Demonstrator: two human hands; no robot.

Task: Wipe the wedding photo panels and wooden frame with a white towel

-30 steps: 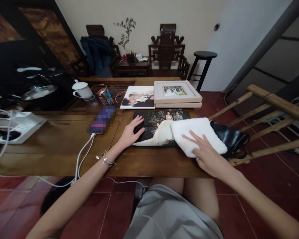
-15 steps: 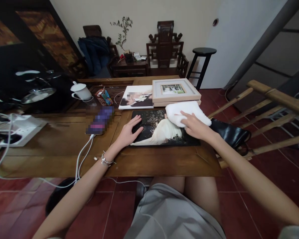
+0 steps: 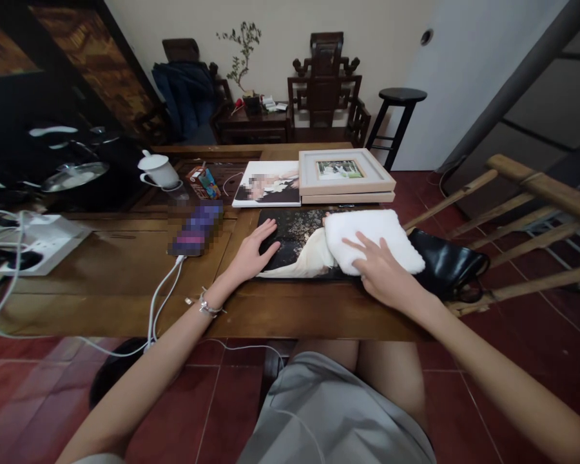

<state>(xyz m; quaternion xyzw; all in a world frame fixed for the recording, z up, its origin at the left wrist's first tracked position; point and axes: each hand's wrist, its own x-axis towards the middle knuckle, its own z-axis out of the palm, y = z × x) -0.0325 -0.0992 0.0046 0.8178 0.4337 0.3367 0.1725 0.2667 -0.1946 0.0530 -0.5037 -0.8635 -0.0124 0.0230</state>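
A dark photo print (image 3: 294, 248) showing a white gown lies flat on the wooden table (image 3: 125, 283). My left hand (image 3: 254, 251) rests flat on the print's left edge, fingers spread. My right hand (image 3: 381, 274) presses a folded white cloth (image 3: 372, 235) onto the print's right half, which the cloth hides.
Behind the print lie a second photo print (image 3: 268, 183) and two stacked light wooden frames (image 3: 345, 180). A phone (image 3: 196, 229) on a white cable, a white cup (image 3: 157, 171), a small carton (image 3: 203, 182) and a power strip (image 3: 38, 238) sit left. A black bag (image 3: 447, 264) lies right.
My right hand slid the white cloth up to the print's far edge, then back toward me and to the right. My left hand stayed on the print's left edge.
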